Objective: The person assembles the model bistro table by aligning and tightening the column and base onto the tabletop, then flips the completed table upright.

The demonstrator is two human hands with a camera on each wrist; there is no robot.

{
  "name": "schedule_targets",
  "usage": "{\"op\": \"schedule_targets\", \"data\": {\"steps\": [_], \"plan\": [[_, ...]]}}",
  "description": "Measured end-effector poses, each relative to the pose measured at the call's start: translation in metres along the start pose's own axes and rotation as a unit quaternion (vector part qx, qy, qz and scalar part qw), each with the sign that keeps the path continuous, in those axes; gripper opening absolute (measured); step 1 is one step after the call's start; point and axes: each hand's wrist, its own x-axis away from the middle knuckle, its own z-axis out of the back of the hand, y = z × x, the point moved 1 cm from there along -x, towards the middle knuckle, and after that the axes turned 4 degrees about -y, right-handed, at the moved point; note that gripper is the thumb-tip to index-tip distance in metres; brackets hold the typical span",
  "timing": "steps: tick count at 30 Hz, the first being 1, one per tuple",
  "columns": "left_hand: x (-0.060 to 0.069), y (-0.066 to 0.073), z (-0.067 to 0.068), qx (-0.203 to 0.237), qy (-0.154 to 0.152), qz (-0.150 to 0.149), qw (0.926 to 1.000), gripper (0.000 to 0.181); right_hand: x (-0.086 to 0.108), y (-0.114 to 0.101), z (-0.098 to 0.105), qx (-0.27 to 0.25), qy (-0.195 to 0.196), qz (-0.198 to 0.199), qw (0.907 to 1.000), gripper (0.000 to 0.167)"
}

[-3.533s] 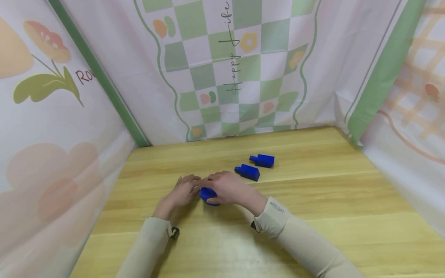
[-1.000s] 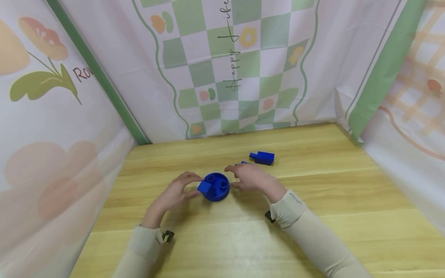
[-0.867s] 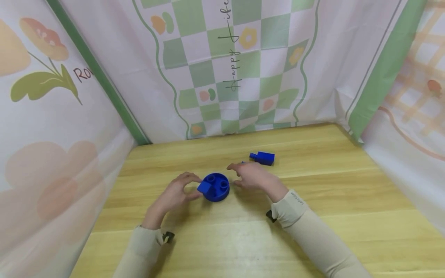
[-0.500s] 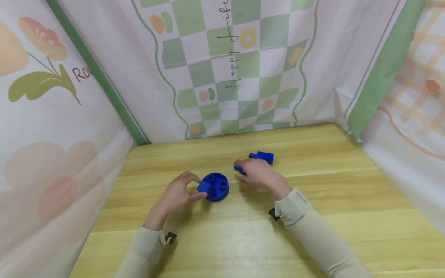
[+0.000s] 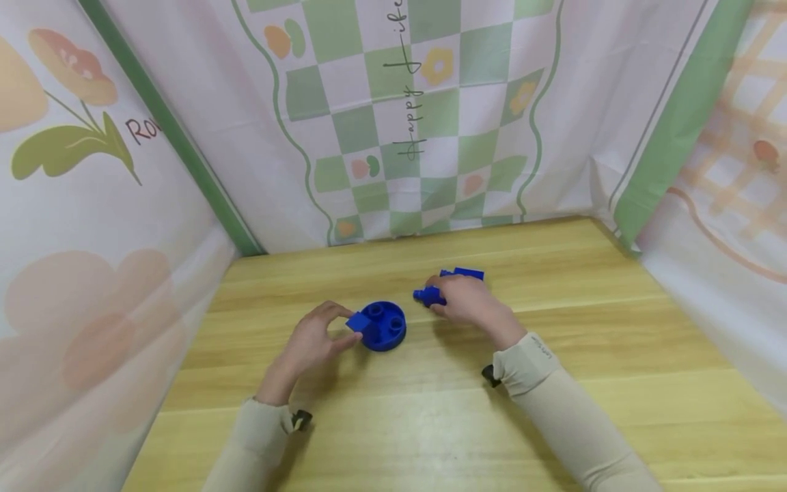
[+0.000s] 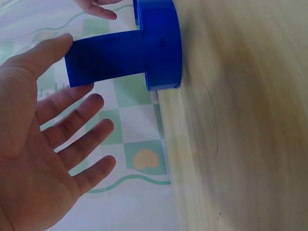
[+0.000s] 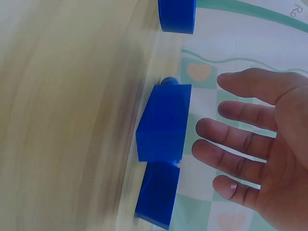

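A round, shallow blue base point(image 5: 389, 346) lies on the table with round sockets showing inside it. A rectangular blue block point(image 5: 359, 322) stands up from its left side; in the left wrist view this block point(image 6: 106, 57) meets the base point(image 6: 163, 48). My left hand point(image 5: 309, 339) pinches the block's free end between thumb and forefinger, the other fingers spread. Over a loose blue block with a threaded peg point(image 5: 429, 296) hovers my right hand point(image 5: 472, 302). The right wrist view shows that hand point(image 7: 269, 139) with extended fingers, apart from the block point(image 7: 163, 120).
A second loose pegged blue block point(image 5: 470, 273) lies just behind the first, partly hidden by the right hand. The wooden table point(image 5: 393, 424) ends at a patterned cloth curtain point(image 5: 430, 137) at the back, with more cloth on both sides.
Both hands were together at the blue piece earlier. The base now lies with its sockets up, a block standing in it. My right hand has moved right, over the nearer loose block.
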Motion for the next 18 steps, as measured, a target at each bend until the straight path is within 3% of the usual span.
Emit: {"op": "schedule_targets", "data": {"steps": [4,8,15,18], "plan": [[-0.001,-0.001,0.000,-0.001,0.002,-0.011,0.9999,0.048,0.001,0.005,0.000,-0.002,0.008,-0.003,1.0000,0.047],[-0.001,-0.002,0.000,0.005,0.006,0.000,1.0000,0.051,0.002,0.008,0.000,0.002,0.015,-0.008,0.9999,0.047],[-0.002,-0.002,0.000,-0.008,0.016,-0.019,0.9997,0.044,0.004,0.013,0.000,0.008,0.001,-0.033,0.9994,0.052],[-0.003,-0.002,0.001,-0.002,0.018,-0.010,0.9998,0.044,0.004,0.015,0.000,0.013,-0.002,-0.040,0.9991,0.053]]}}
